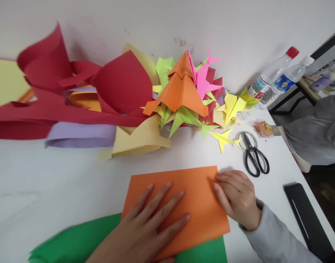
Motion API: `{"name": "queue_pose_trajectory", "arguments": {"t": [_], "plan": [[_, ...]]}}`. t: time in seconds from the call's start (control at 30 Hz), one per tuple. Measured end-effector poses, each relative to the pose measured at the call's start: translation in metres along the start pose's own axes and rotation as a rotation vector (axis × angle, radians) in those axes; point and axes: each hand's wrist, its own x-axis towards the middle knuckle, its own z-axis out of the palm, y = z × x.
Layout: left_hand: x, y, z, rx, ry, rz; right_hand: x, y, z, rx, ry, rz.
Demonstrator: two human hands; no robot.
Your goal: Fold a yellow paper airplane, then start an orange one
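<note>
A sheet of orange paper (pixel 202 204) lies in front of me, partly over a green sheet of paper (pixel 82 233). My left hand (pixel 148 226) rests flat on the orange paper with its fingers spread. At the sheet's right edge, near the far corner, my right hand (pixel 236 197) pinches the orange paper between thumb and fingers. The near part of the green sheet is hidden under the orange one and my left hand.
Folded paper planes (pixel 181 91) are heaped by the wall, with red paper pieces (pixel 123 84) to their left. Black-handled scissors (pixel 255 157) and a black phone (pixel 307 219) lie on the right. Two plastic bottles (pixel 282 76) lean behind; a person's grey sleeve (pixel 318 128) is beyond the table edge.
</note>
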Motion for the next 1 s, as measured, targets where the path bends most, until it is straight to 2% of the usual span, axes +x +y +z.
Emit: {"name": "queue_pose_trajectory", "arguments": {"t": [0.13,0.3,0.37,0.47,0.6,0.7,0.9,1.0], "plan": [[-0.001,-0.001,0.002,-0.012,-0.004,-0.013,0.001,-0.002,0.0,0.027,-0.009,0.029],[0.004,0.0,-0.004,0.062,-0.003,0.026,0.0,-0.006,0.0,0.061,0.005,0.041],[0.006,0.0,-0.006,0.063,-0.002,0.028,0.0,-0.008,-0.001,0.112,0.027,0.101],[0.008,0.0,-0.007,0.04,0.008,0.032,-0.003,-0.009,-0.003,0.241,0.022,0.385],[0.008,-0.001,-0.006,0.048,-0.004,0.038,-0.007,-0.008,-0.007,0.479,-0.159,0.889],[0.008,-0.002,-0.006,0.097,-0.01,0.07,-0.008,-0.008,-0.006,0.684,-0.219,1.091],[0.01,-0.005,-0.006,0.136,-0.042,0.12,-0.004,-0.008,0.0,0.806,-0.119,1.149],[0.009,-0.006,-0.006,0.155,-0.065,0.138,-0.006,-0.007,0.003,0.811,-0.083,1.103]]}}
